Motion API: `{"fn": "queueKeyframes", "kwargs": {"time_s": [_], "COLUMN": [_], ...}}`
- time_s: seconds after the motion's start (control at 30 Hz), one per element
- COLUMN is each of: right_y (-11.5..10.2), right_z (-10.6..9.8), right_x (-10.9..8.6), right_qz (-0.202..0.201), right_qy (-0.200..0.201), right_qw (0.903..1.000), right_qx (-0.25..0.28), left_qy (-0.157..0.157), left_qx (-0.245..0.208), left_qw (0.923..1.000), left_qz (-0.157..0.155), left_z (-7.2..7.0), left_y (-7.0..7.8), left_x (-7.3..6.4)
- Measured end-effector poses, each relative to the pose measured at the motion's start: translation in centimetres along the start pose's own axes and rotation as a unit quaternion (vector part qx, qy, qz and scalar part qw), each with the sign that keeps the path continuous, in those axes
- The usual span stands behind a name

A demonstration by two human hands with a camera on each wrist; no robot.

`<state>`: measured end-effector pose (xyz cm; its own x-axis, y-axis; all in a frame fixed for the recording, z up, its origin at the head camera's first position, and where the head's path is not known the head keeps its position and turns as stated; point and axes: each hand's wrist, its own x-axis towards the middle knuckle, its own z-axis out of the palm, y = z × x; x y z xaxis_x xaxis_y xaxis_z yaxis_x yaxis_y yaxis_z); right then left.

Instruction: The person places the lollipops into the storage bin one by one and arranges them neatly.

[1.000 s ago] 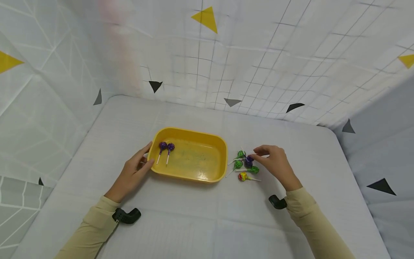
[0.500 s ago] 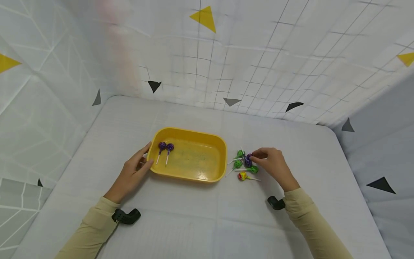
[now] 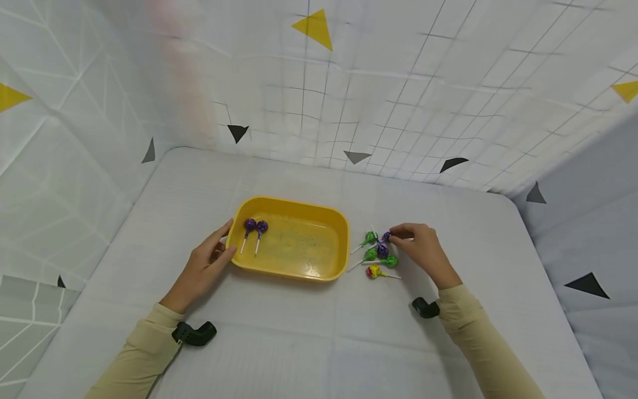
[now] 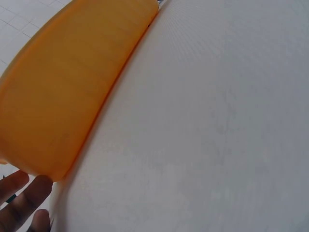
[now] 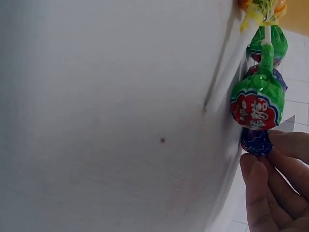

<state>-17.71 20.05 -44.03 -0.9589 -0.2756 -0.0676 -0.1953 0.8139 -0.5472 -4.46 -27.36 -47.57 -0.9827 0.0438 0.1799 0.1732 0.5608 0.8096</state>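
Observation:
A yellow plastic tray [image 3: 299, 271] lies on the white-covered table, with two purple-wrapped lollipops [image 3: 262, 227] side by side at its left end. Against that end, my left hand [image 3: 201, 269] rests its fingertips and thumb on the outer wall; the left wrist view shows fingers touching the tray's corner [image 4: 58, 96]. Right of the tray, my right hand [image 3: 423, 246] pinches the head of a purple lollipop [image 5: 256, 141] between thumb and fingers. Another purple lollipop [image 3: 382, 251] lies just below it, among several green lollipops [image 3: 370, 254]. A yellow-and-red lollipop [image 3: 373, 271] lies nearest me.
The loose lollipops lie close together, some sticks crossing, near the tray's right end. White sheeting [image 3: 279, 83] with grid lines and dark and yellow triangles rises behind the table. Each wrist wears a black camera mount [image 3: 195, 333].
My right fingers have taken hold of a purple lollipop and shifted it slightly up and away from the other purple one. A green lollipop beside it has shifted a little. The left hand stays put.

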Motion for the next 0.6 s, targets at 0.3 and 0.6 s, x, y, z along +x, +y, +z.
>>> {"fn": "queueKeyframes", "kwargs": {"time_s": [0.3, 0.6], "right_y": [0.4, 0.1], "right_z": [0.2, 0.9], "right_x": [0.6, 1.2], "right_qz": [-0.029, -0.008], "right_qy": [-0.007, -0.013], "right_qw": [0.9993, 0.9997], "right_qx": [0.023, 0.017], "left_qy": [0.002, 0.001], "left_qx": [0.000, -0.004], "left_qw": [1.0000, 1.0000], "left_qz": [-0.003, -0.003], "left_z": [0.0, 0.0], "left_y": [0.2, -0.2], "left_x": [0.0, 0.1]}}
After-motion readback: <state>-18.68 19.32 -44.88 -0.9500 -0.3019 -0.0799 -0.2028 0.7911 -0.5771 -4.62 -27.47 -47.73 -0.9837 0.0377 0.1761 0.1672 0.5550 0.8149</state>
